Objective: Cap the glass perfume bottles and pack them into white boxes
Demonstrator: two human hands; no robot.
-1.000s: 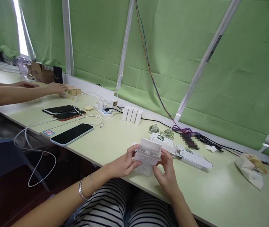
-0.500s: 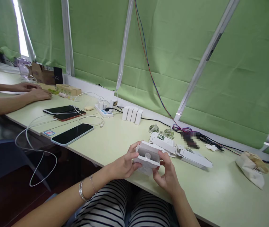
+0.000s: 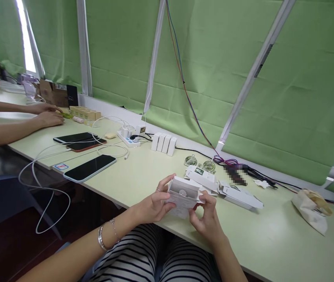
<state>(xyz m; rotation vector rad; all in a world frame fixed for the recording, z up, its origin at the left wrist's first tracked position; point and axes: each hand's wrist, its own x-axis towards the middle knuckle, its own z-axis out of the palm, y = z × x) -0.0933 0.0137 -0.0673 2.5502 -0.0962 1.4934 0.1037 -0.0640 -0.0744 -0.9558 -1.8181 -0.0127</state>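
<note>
Between my two hands is a small white cardboard box (image 3: 181,201), held above the table's front edge with its open end towards me. A round clear piece (image 3: 182,192) shows inside the opening. My left hand (image 3: 155,203) grips the box's left side, thumb on the front face. On the right side, the fingers of my right hand (image 3: 205,211) pinch the box near its corner flap. Just behind lie flattened-looking white boxes (image 3: 202,177), one with a green picture, and another white box (image 3: 241,196) to their right. Two round clear glass-like items (image 3: 209,166) sit beyond them.
Several small white boxes (image 3: 164,143) stand in a row by a power strip (image 3: 128,138). Phones (image 3: 90,168) and looping white cables lie to the left. A co-worker's hands (image 3: 48,117) rest at the far left. A cloth pouch (image 3: 310,211) lies at the right.
The box has tilted slightly, so its opening looks narrower and more of its front face shows. My right fingers have shifted a little at its right corner. The co-worker's hands moved slightly.
</note>
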